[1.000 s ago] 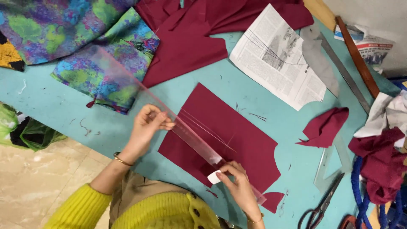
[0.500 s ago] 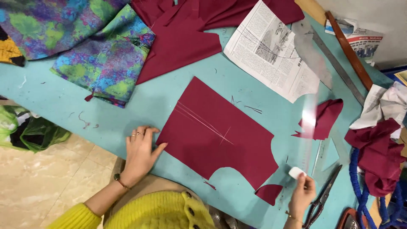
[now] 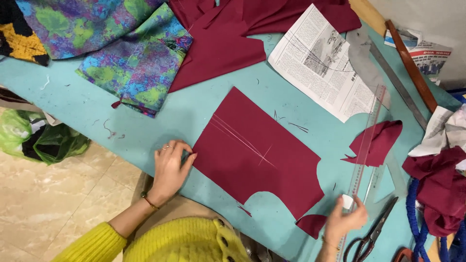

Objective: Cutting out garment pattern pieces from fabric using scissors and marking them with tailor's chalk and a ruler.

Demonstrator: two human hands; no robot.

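Two hands are busy on the teal worktop [image 3: 121,121]. The left hand [image 3: 170,167] lies flat with its fingers spread a little, and the fingertips touch the near-left corner of a dark red cloth piece [image 3: 257,155]. It grips nothing; it just presses down.

The right hand [image 3: 342,221] is over at the right side. Its fingers are pinched around a small white chalk [image 3: 346,201], and they also rest on the near end of a long see-through ruler [image 3: 366,140]. The ruler lies just right of the red cloth piece, not on it. Its long side runs from the right hand away up the worktop, leaning a bit to the right, and its far end points at the newspaper pattern [image 3: 320,63]. The right hand is much nearer to the ruler than the left hand is.

Thin chalk lines cross the red cloth piece, slanting from upper left to lower right, across the way the ruler runs.

A small red scrap [image 3: 378,140] lies under the ruler. Scissors [image 3: 374,235] sit close by the right hand. Colourful patterned cloth [image 3: 136,63] is folded at the far left.
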